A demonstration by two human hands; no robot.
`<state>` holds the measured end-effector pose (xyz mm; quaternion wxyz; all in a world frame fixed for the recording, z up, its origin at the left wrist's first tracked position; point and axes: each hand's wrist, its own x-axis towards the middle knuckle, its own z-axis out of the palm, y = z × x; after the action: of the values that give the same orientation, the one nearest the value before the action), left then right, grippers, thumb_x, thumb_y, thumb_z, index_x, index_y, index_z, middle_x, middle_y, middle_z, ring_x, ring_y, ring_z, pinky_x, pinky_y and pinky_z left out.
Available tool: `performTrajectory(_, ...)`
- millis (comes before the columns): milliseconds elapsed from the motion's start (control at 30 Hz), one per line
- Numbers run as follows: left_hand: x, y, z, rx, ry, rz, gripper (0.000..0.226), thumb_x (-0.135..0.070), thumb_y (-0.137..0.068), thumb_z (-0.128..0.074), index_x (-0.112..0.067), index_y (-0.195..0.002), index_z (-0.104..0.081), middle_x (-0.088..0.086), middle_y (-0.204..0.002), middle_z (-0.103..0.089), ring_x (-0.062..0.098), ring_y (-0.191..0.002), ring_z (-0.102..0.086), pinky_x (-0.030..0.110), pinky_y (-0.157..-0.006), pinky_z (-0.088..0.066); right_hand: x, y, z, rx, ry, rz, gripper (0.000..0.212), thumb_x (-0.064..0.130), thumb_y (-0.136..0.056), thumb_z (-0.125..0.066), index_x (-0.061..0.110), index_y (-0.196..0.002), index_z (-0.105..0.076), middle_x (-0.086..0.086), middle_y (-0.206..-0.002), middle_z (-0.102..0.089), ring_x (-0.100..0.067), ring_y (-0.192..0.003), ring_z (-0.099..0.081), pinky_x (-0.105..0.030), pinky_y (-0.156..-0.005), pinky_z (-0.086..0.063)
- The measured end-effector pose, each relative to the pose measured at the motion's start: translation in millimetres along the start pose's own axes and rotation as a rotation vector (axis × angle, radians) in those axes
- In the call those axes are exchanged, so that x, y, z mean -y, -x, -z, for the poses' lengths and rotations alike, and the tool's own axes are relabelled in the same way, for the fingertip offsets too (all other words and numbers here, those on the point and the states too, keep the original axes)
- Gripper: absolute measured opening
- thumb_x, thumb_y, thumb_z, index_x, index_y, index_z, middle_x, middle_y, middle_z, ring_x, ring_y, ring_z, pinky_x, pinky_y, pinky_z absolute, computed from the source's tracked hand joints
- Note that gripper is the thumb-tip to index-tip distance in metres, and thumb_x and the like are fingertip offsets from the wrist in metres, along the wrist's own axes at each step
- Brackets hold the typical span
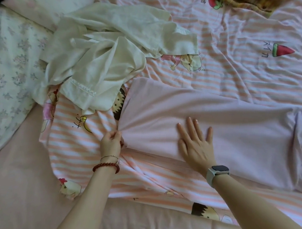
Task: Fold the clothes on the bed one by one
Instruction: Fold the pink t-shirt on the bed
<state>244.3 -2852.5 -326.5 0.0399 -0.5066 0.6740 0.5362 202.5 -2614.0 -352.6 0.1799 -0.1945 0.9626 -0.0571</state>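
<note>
A pale pink garment (236,121) lies spread flat across the middle of the bed, its neckline end at the right. My left hand (112,142) pinches the garment's left edge, where the cloth bunches into folds. My right hand (196,143) presses flat on the garment's lower middle, fingers straight and spread. A crumpled cream-white garment (105,44) with a lace-trimmed cuff lies in a heap at the upper left, apart from both hands.
A pink-and-white striped blanket (231,70) with cartoon prints covers the bed beneath the clothes. A floral pillow (11,63) sits at the left. Plain pink sheet (14,185) runs along the near edge. A yellowish knitted item (245,2) shows at the top.
</note>
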Motion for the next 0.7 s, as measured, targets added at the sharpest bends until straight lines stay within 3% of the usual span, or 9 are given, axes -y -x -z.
performTrajectory(67, -0.9, 2.3, -5.3, -0.05, -0.098, -0.053, 0.014, -0.011, -0.094, -0.048, -0.001, -0.102, -0.055, 0.008, -0.078, -0.059, 0.028, -0.08, -0.056, 0.027, -0.072, -0.039, -34.1, 14.9, -1.4, 0.034, 0.055, -0.125, 0.063, 0.045, -0.087, -0.004, 0.033, -0.148, -0.014, -0.003, -0.157, 0.001, -0.022, -0.145, -0.001, -0.057, -0.11, 0.003)
performTrajectory(100, -2.6, 7.0, -8.7, -0.113, -0.192, -0.112, 0.017, -0.009, -0.092, -0.048, -0.002, -0.106, -0.054, 0.011, -0.088, -0.061, 0.031, -0.088, -0.056, 0.029, -0.073, -0.039, -51.1, 23.5, -0.4, 0.052, 0.083, -0.179, 0.063, 0.045, -0.087, -0.003, 0.033, -0.148, -0.011, -0.002, -0.157, 0.004, -0.021, -0.145, 0.003, -0.056, -0.111, 0.005)
performTrajectory(200, -6.2, 28.2, -24.2, -0.275, -0.554, -0.507, 0.044, -0.005, -0.079, -0.059, -0.004, -0.123, -0.054, 0.023, -0.124, -0.052, 0.041, -0.112, -0.048, 0.048, -0.084, -0.041, -91.8, 46.0, 8.3, 0.074, 0.109, -0.286, 0.069, 0.046, -0.083, 0.003, 0.031, -0.148, -0.009, -0.004, -0.158, 0.004, -0.021, -0.145, 0.004, -0.054, -0.111, 0.007)
performTrajectory(267, -5.6, 46.1, -47.5, -0.195, -0.752, -0.8, 0.054, -0.007, -0.073, -0.069, -0.005, -0.125, -0.056, 0.026, -0.132, -0.048, 0.046, -0.119, -0.046, 0.059, -0.09, -0.038, -111.9, 56.1, 13.1, 0.066, 0.108, -0.346, 0.062, 0.042, -0.088, -0.005, 0.03, -0.149, -0.011, -0.005, -0.158, 0.003, -0.021, -0.145, 0.004, -0.054, -0.111, 0.006)
performTrajectory(333, -3.5, 64.5, -78.0, -0.022, -0.901, -0.945, 0.058, -0.014, -0.073, -0.072, -0.011, -0.128, -0.055, 0.022, -0.137, -0.045, 0.045, -0.127, -0.041, 0.064, -0.097, -0.03, -130.8, 63.7, 16.4, 0.036, 0.082, -0.411, 0.053, 0.034, -0.096, -0.02, 0.029, -0.148, -0.013, -0.004, -0.158, 0.002, -0.02, -0.145, 0.004, -0.055, -0.111, 0.002)
performTrajectory(433, -3.8, 87.3, -125.7, 0.225, -1.059, -0.961, 0.059, -0.032, -0.087, -0.056, -0.024, -0.142, -0.036, 0.011, -0.153, -0.023, 0.034, -0.142, -0.015, 0.059, -0.109, -0.006, -155.0, 75.1, 27.0, -0.063, 0.033, -0.488, 0.052, 0.029, -0.096, -0.026, 0.021, -0.147, -0.023, -0.008, -0.157, -0.009, -0.021, -0.145, -0.007, -0.05, -0.111, -0.008)
performTrajectory(500, -5.1, 96.0, -156.7, 0.295, -1.14, -0.972, 0.06, -0.04, -0.093, -0.041, -0.03, -0.147, -0.018, 0.005, -0.157, -0.004, 0.027, -0.144, 0.002, 0.054, -0.11, 0.006, -169.7, 83.9, 33.7, -0.231, -0.072, -0.492, 0.053, 0.024, -0.09, -0.03, 0.005, -0.138, -0.041, -0.021, -0.148, -0.03, -0.035, -0.138, -0.029, -0.05, -0.111, -0.019)
performTrajectory(600, -17.7, 110.8, -200.5, 0.343, -1.211, -1.004, 0.063, -0.044, -0.094, -0.035, -0.032, -0.148, -0.005, 0.001, -0.157, 0.008, 0.023, -0.144, 0.01, 0.054, -0.111, 0.007, -197.7, 99.7, 35.3, -0.411, -0.278, -0.694, 0.048, 0.006, -0.082, -0.055, 0.0, -0.13, -0.05, -0.024, -0.136, -0.046, -0.041, -0.125, -0.042, -0.051, -0.103, -0.033)
performTrajectory(700, -37.7, 128.8, -243.3, 0.419, -1.183, -1.1, 0.061, -0.041, -0.094, -0.037, -0.03, -0.148, -0.011, -0.002, -0.157, 0.002, 0.019, -0.144, 0.004, 0.051, -0.113, 0.002, -222.0, 112.9, 27.9, -0.467, -0.636, -0.873, 0.036, 0.011, -0.085, -0.058, 0.001, -0.119, -0.055, -0.02, -0.113, -0.055, -0.037, -0.108, -0.048, -0.043, -0.092, -0.038)
